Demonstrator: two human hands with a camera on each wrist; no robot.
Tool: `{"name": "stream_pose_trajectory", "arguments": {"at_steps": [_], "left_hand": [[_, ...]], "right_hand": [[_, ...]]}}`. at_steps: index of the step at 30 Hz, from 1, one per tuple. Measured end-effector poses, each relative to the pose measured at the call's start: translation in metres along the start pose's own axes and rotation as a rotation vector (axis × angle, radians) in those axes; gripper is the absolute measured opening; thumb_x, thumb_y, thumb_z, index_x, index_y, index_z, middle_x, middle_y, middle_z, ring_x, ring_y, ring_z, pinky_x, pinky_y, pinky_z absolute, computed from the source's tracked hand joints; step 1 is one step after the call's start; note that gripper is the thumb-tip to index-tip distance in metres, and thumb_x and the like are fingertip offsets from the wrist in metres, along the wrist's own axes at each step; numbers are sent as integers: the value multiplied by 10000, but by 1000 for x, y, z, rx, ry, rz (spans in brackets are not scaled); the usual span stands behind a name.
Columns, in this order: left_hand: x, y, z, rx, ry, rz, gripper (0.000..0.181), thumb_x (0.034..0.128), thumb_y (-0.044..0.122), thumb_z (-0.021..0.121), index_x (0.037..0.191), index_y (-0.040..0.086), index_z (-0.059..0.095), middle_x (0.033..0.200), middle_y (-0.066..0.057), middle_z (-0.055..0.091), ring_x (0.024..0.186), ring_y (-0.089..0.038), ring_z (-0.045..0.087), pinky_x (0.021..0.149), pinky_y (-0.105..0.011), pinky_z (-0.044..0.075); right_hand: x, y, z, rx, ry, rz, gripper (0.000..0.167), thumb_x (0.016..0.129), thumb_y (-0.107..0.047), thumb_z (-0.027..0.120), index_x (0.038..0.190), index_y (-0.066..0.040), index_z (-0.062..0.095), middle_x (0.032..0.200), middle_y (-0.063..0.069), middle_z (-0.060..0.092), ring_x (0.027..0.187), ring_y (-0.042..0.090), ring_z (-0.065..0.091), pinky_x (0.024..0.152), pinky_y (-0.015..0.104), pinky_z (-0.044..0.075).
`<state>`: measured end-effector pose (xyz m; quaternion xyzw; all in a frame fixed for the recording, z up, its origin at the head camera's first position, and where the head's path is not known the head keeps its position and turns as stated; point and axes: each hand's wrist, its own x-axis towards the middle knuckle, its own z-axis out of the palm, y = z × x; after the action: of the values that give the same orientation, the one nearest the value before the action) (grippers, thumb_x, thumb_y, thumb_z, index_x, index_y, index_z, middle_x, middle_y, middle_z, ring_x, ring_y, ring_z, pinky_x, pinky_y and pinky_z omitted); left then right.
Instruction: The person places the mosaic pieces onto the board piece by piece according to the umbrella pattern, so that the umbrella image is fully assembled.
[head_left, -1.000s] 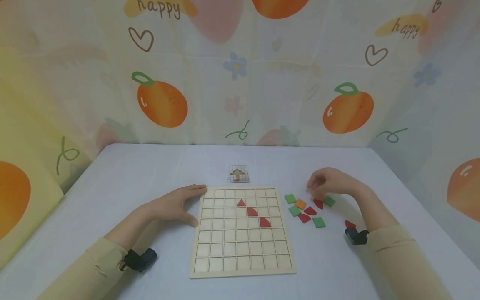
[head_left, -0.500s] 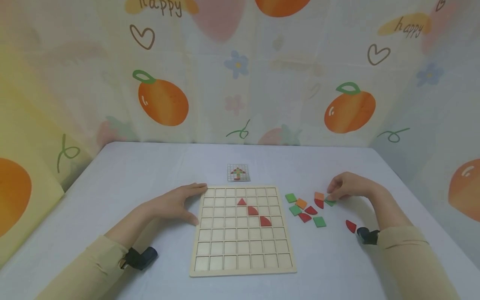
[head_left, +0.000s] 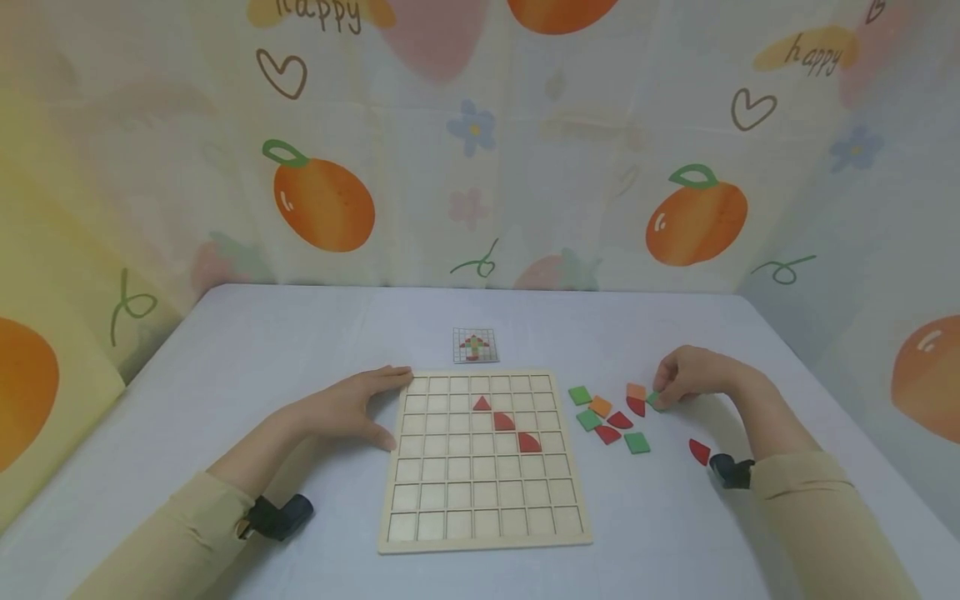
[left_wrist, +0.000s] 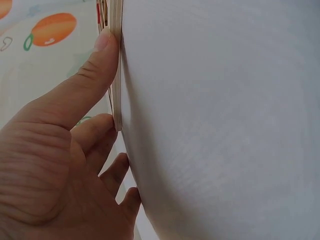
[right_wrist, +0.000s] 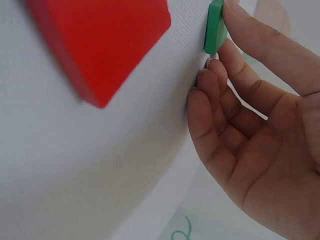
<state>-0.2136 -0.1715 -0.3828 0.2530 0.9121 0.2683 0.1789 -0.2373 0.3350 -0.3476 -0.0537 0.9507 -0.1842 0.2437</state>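
Observation:
A wooden grid board [head_left: 484, 548] lies on the table with a red triangle [head_left: 482, 404] and two red quarter-round tiles in its cells. My left hand [head_left: 337, 410] rests at the board's left side, thumb on the edge and fingers at the far corner; in the left wrist view the thumb [left_wrist: 90, 75] touches the board's edge [left_wrist: 116, 65]. Right of the board, my right hand [head_left: 693, 373] pinches a green square tile [head_left: 654, 402] between thumb and forefinger. In the right wrist view this green tile [right_wrist: 216, 27] stands on edge, tilted off the cloth.
Loose tiles lie right of the board: green squares [head_left: 637, 442], orange squares [head_left: 599, 407] and red quarter-rounds [head_left: 608, 434]. One red quarter-round [head_left: 699, 452] lies apart, near the right wrist camera [head_left: 727, 471]. A small pattern card [head_left: 475, 345] sits beyond the board.
My right hand has moved right from above the orange and red tiles to the green square tile, now pinched and slightly shifted. An orange tile shows where the hand was. My left hand stays put.

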Motion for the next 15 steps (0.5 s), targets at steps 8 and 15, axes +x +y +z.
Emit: {"name": "stream_pose_trajectory", "arguments": {"at_steps": [8,15], "left_hand": [[1,-3,0,4,0,-7,1032,713,417,853,1537,67,339,1648,-135,257,1538,-421,159,1235,-609,189],[0,-2,0,4,2,8,1030,717,425,849,1535,60,339,1645,-143,261,1532,-434,166,1229,-620,192]], "right_hand": [[0,-1,0,29,18,4,263,783,-236,807,905,-64,650,769,23,579,753,167,545,669,264,487],[1,2,1,74,27,10,252,802,-217,789,949,-66,650,800,40,558,765,177,540,669,265,491]]}}
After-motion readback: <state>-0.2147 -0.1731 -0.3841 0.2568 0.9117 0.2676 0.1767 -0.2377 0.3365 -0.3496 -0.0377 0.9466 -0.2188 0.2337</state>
